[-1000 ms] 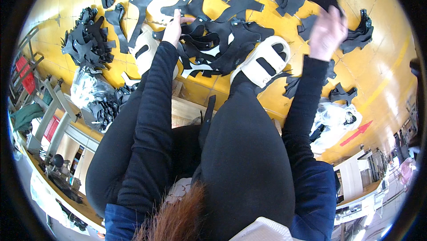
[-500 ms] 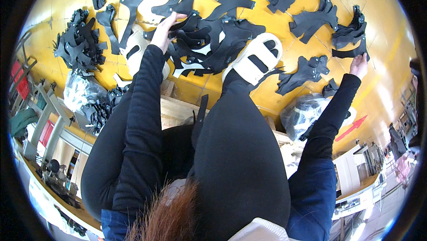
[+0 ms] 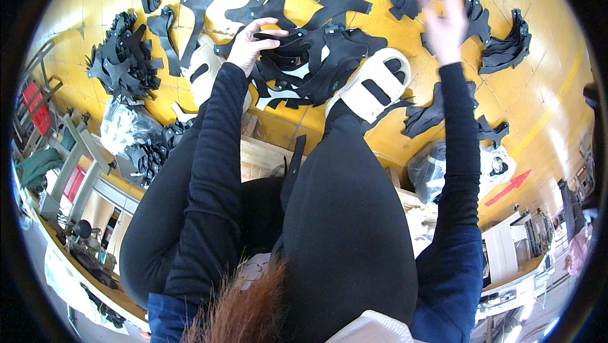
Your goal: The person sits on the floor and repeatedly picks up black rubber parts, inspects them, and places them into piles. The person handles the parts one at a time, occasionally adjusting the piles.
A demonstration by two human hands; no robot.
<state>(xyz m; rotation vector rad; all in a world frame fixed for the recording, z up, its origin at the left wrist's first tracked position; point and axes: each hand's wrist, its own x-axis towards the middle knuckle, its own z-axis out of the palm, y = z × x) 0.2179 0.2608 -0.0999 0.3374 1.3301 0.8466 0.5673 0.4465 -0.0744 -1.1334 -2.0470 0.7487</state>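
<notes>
My left hand is at the left edge of a loose heap of black cut fabric pieces between my feet. Its fingers and thumb are apart, and no piece shows in its grasp. Over the floor at the right, my right hand is smeared by motion, so its fingers cannot be read. It passes in front of a fanned black stack. Farther right lies a curved stack of black pieces. A few white pieces show within the central heap.
Several more black stacks lie around on the yellow floor, with a large bundle at the left. Clear plastic bags stand on both sides. My white sandals flank the heap. A metal frame is at far left.
My right hand has left the far-right stack and swung left and away from me. The strip it touched now lies in line with that stack. My left hand stays by the heap.
</notes>
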